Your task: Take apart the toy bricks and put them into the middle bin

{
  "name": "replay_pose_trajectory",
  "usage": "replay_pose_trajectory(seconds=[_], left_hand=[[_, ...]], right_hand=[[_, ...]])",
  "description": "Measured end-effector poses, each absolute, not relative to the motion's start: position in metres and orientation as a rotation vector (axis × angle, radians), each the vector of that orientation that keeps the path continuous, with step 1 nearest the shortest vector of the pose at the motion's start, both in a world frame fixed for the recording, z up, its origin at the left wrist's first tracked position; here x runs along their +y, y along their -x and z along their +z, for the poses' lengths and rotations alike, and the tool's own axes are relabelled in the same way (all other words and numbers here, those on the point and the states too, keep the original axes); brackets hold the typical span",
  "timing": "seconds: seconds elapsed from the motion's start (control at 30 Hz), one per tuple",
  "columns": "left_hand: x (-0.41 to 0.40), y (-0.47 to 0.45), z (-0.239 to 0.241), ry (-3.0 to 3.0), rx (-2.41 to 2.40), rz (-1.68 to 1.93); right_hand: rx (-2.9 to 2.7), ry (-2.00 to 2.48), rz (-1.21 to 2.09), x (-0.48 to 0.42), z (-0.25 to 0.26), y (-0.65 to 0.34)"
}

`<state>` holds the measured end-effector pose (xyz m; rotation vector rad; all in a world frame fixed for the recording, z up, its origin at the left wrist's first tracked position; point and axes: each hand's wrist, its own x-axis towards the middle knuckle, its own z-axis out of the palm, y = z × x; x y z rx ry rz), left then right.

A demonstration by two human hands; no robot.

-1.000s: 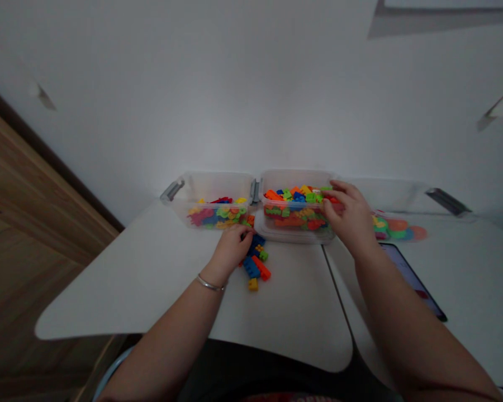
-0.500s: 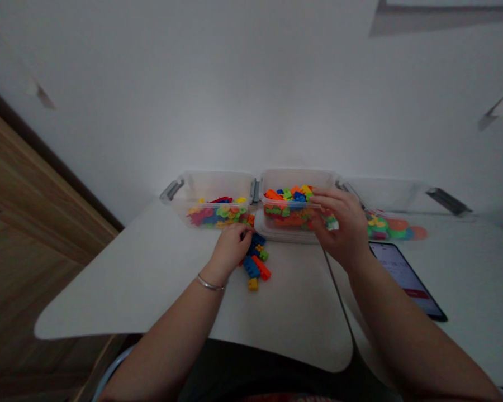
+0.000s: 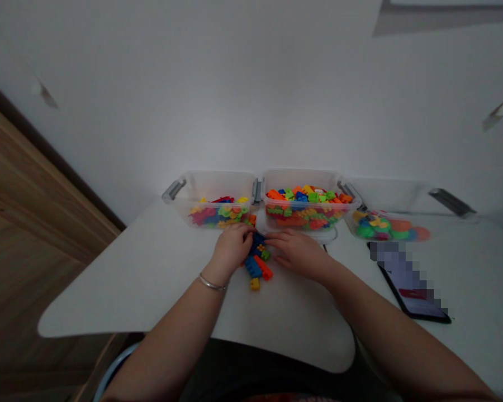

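Observation:
A small build of blue, orange, green and yellow bricks (image 3: 257, 267) lies on the white table (image 3: 151, 279) in front of two clear tubs. My left hand (image 3: 233, 248), with a silver bracelet at the wrist, rests curled on the build's left side and grips it. My right hand (image 3: 297, 251) is down at the build's right side, fingers pinched against its top end; a piece in them cannot be made out. The middle tub (image 3: 308, 205) is full of mixed bricks.
A left tub (image 3: 213, 206) holds more coloured pieces. A third tub (image 3: 385, 220) at the right holds round coloured pieces. A phone (image 3: 411, 282) lies on the table to the right. A wooden panel stands at the left; a white wall is behind.
My right hand left the middle tub and came down and left to the brick build. My left hand stayed on the build.

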<state>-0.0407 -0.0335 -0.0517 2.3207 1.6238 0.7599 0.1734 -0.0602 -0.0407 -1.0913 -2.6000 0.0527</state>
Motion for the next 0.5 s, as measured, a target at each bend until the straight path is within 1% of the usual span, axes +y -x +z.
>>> replay_pose_trajectory(seconds=[0.17, 0.3, 0.5], left_hand=[[-0.0321, 0.0419, -0.0533, -2.337, 1.623, 0.704], [-0.0314, 0.0420, -0.0549, -2.335, 1.617, 0.705], [-0.0332, 0.0396, -0.0527, -2.344, 1.630, 0.705]], right_hand=[[-2.649, 1.085, 0.146, -0.0588, -0.0507, -0.1687], [-2.641, 1.108, 0.196, -0.0593, -0.0493, -0.1672], [-2.650, 1.124, 0.144, -0.0609, -0.0414, -0.1693]])
